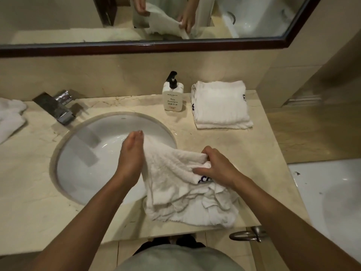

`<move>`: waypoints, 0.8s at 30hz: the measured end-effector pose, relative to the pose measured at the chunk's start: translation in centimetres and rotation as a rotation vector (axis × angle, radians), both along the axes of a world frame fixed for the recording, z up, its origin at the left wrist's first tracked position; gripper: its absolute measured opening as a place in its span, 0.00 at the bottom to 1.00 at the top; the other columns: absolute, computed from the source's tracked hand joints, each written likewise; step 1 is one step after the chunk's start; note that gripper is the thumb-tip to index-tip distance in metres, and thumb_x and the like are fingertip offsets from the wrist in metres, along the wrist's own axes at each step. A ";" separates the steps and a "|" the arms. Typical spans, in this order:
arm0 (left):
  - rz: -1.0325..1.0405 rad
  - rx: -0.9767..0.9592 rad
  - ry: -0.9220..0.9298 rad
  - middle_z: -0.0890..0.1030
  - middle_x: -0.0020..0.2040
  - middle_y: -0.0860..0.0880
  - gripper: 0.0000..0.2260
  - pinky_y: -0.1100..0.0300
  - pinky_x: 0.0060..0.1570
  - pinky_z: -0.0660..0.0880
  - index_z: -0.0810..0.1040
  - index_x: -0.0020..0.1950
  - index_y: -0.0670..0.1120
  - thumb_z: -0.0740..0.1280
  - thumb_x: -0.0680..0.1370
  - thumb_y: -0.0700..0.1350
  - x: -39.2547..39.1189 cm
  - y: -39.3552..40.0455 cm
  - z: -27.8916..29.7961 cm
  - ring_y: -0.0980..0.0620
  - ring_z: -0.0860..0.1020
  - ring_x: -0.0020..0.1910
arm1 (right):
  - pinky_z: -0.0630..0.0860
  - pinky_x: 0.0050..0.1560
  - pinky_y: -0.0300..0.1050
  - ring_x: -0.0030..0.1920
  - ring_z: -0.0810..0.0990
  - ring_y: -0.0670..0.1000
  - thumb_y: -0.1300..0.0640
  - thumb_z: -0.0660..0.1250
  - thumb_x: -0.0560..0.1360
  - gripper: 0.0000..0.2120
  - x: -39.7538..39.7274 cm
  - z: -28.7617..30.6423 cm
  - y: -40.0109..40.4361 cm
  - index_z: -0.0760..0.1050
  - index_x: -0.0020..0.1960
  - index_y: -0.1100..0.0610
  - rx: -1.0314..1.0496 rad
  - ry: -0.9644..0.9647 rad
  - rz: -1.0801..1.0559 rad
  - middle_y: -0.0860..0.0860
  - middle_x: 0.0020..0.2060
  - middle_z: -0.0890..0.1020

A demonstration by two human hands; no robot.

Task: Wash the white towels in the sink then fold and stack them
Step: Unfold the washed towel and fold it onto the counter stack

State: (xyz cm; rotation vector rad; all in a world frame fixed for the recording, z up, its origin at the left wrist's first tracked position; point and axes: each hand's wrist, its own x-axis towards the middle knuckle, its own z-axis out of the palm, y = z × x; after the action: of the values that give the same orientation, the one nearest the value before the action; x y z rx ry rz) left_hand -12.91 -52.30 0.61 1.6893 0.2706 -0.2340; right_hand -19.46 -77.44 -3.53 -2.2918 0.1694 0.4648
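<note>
A crumpled white towel (175, 184) with dark lettering hangs between my hands, over the right rim of the round white sink (88, 153) and the counter's front edge. My left hand (130, 153) pinches its left corner above the basin. My right hand (216, 167) grips its upper right edge near the lettering. At the back right of the counter sits a stack of folded white towels (220, 104). Another white towel (9, 118) lies loose at the far left edge.
A soap pump bottle (172, 94) stands behind the sink, left of the folded stack. The chrome faucet (58, 108) is at the sink's back left. A mirror (136, 20) spans the wall. The marble counter (234, 145) ends on the right. A metal ring holder (248, 234) hangs below.
</note>
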 end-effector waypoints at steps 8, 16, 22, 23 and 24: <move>-0.600 0.331 0.389 0.81 0.36 0.46 0.22 0.58 0.39 0.71 0.81 0.40 0.44 0.70 0.74 0.64 0.0 -3.5 -0.7 0.50 0.78 0.35 | 0.67 0.46 0.35 0.54 0.75 0.47 0.47 0.74 0.74 0.21 -3.0 -1.6 -1.3 0.70 0.61 0.51 0.021 -0.012 -0.136 0.45 0.55 0.75; -0.876 0.939 0.277 0.70 0.32 0.48 0.18 0.57 0.35 0.64 0.65 0.31 0.45 0.69 0.76 0.49 0.9 -4.1 -3.7 0.48 0.70 0.36 | 0.71 0.44 0.41 0.55 0.79 0.51 0.53 0.75 0.73 0.21 -5.1 -0.9 -4.9 0.73 0.62 0.55 0.007 0.152 -0.238 0.51 0.56 0.80; -0.861 0.674 0.314 0.77 0.33 0.48 0.12 0.60 0.38 0.69 0.78 0.34 0.43 0.68 0.77 0.45 2.7 -2.5 -2.5 0.49 0.74 0.35 | 0.68 0.38 0.41 0.40 0.74 0.46 0.55 0.74 0.75 0.12 -5.5 2.2 -6.8 0.69 0.46 0.53 0.110 0.092 -0.191 0.50 0.42 0.77; -0.836 0.617 0.281 0.81 0.36 0.50 0.09 0.60 0.39 0.71 0.81 0.38 0.44 0.68 0.77 0.44 2.8 -2.6 -2.4 0.50 0.77 0.38 | 0.65 0.36 0.41 0.38 0.72 0.47 0.53 0.74 0.75 0.13 -5.3 2.3 -7.0 0.68 0.44 0.52 -0.006 0.066 -0.157 0.49 0.39 0.76; -0.791 0.533 0.240 0.83 0.40 0.52 0.07 0.61 0.41 0.73 0.83 0.41 0.46 0.68 0.78 0.43 2.8 -2.8 -2.3 0.51 0.79 0.41 | 0.63 0.34 0.41 0.37 0.72 0.47 0.51 0.73 0.75 0.14 -5.0 2.4 -7.0 0.67 0.43 0.52 -0.106 0.035 -0.128 0.48 0.37 0.75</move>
State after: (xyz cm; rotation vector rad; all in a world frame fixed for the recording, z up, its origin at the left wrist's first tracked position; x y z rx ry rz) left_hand -10.14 -55.07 -1.69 2.2366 -0.1995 -1.0276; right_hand -24.45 -84.41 -1.13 -2.3600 0.3638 0.4394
